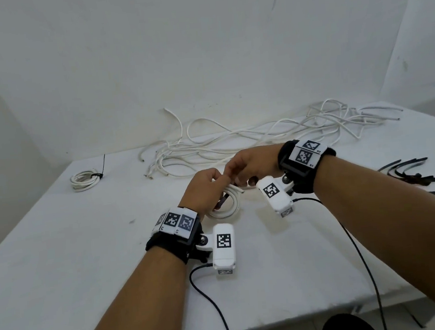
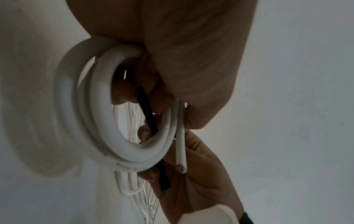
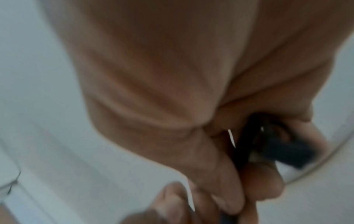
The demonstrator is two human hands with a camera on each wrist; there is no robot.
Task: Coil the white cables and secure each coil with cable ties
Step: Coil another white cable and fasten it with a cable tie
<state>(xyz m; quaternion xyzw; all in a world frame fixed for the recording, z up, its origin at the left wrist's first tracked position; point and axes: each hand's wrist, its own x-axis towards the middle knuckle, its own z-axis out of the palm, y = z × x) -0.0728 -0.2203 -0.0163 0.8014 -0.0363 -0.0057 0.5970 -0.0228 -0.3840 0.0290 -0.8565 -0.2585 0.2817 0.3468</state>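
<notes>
My left hand (image 1: 207, 185) grips a small coil of white cable (image 1: 226, 207) just above the white table (image 1: 87, 255). The same coil (image 2: 99, 115) fills the left wrist view, with a black cable tie (image 2: 146, 112) running through its middle. My right hand (image 1: 248, 166) meets the left over the coil and pinches the black tie (image 3: 247, 144) between its fingers. One cut cable end (image 2: 181, 153) sticks out beside the coil. A loose tangle of white cables (image 1: 235, 142) lies behind both hands.
A finished coil (image 1: 85, 179) bound with a black tie lies at the far left of the table. Several spare black cable ties (image 1: 417, 173) lie at the right edge. Black camera leads (image 1: 354, 242) trail off the table's front edge.
</notes>
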